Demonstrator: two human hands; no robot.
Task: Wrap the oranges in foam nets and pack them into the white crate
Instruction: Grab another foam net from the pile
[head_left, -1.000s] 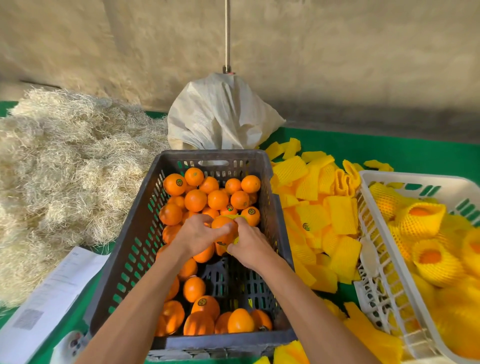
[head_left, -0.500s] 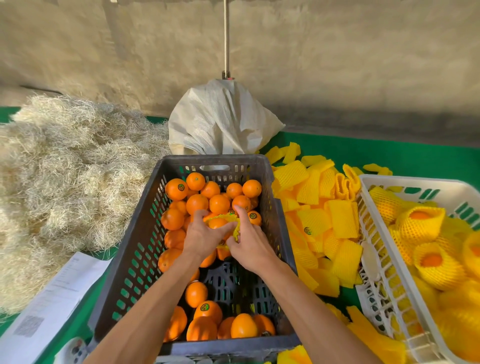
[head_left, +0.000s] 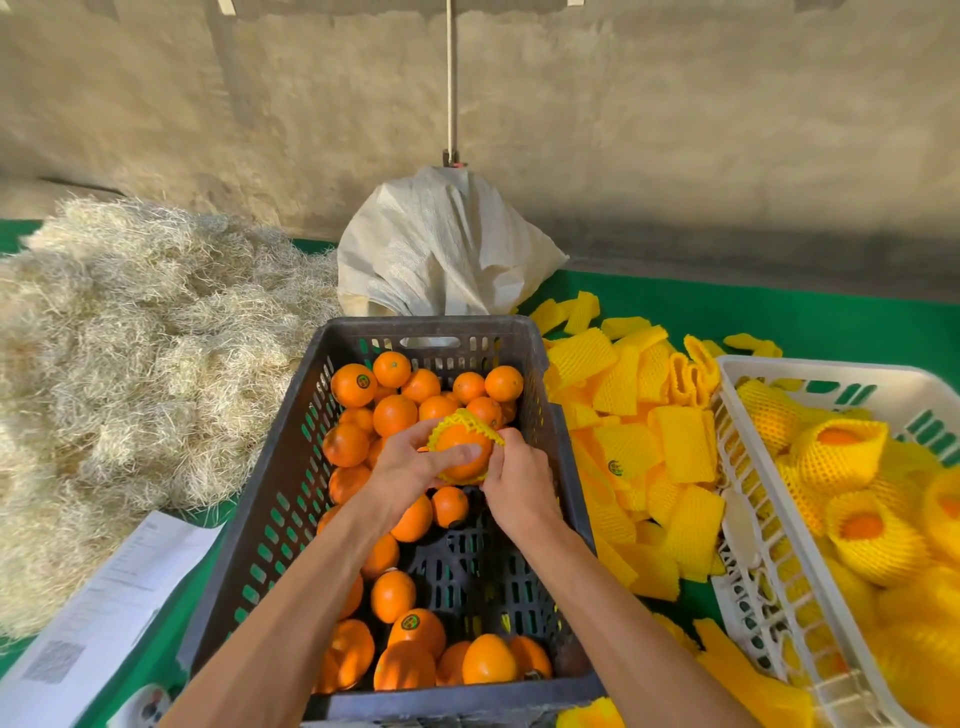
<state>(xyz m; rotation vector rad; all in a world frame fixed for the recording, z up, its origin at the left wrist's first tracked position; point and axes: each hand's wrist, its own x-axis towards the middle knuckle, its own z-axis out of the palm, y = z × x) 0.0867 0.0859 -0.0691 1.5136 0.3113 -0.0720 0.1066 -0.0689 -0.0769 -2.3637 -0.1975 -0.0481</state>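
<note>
Above the dark crate (head_left: 291, 483), the left hand (head_left: 402, 475) grasps an orange (head_left: 462, 451) while the right hand (head_left: 514, 480) pinches the foam net (head_left: 470, 422), stretching it over; the white crate (head_left: 810, 366) waits alongside on the desk.

Both forearms bare, entering from the bottom edge and converging toward the middle of the view. Left forearm runs up and to the right; right forearm runs up and to the left, wrist slightly bent.

Left hand (head_left: 410, 465): back of hand toward camera, fingers curled round an orange (head_left: 464, 453), thumb laid across its front face, pointing right.

Right hand (head_left: 517, 480): back of hand up, fingers bent, fingertips pinching the edge of the foam net (head_left: 467, 422) at the right side of the fruit.

Hands sit close together, the orange between them, knuckles nearly level. Fingertips of the right hand partly hidden behind the net.
</note>
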